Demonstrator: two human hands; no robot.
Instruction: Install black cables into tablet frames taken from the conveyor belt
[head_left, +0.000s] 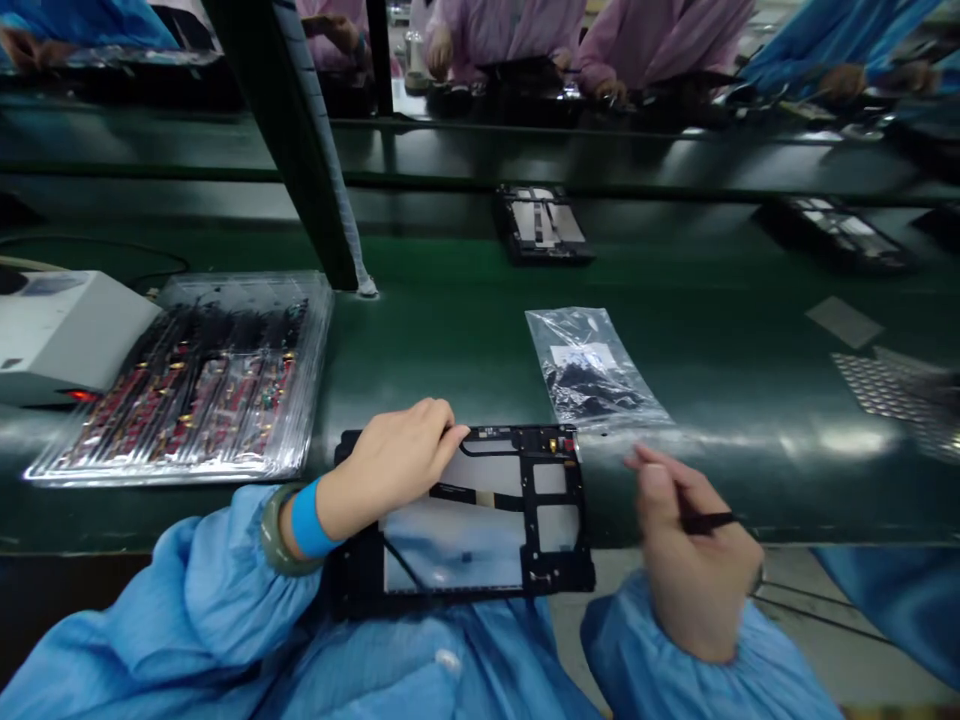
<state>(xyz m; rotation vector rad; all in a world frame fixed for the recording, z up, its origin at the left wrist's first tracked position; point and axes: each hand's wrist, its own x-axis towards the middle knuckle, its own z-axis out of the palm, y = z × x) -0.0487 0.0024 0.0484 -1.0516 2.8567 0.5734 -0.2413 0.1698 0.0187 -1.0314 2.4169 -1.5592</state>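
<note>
A black tablet housing [551,580] with pale inner panels and a dark flex cable lies before me, tilted at the bench's near edge. My left hand [397,455] reaches over its left side, fingers curled round the far edge and closed on it. A blue band and a green bangle circle that wrist. Right of the housing and apart from it, my right hand [694,550] is closed round a thin dark stick-like tool [709,522]; blur hides its tip and exact kind. Beyond the housing lies a clear plastic bag [592,370] of small black parts.
At left, a clear tray [315,400] of circuit boards stands beside a white box [75,330]. A slanted post [300,150] rises from the green bench. More housings [544,225] sit farther back. A bubbled sheet [892,395] lies right. Co-workers [510,40] sit opposite.
</note>
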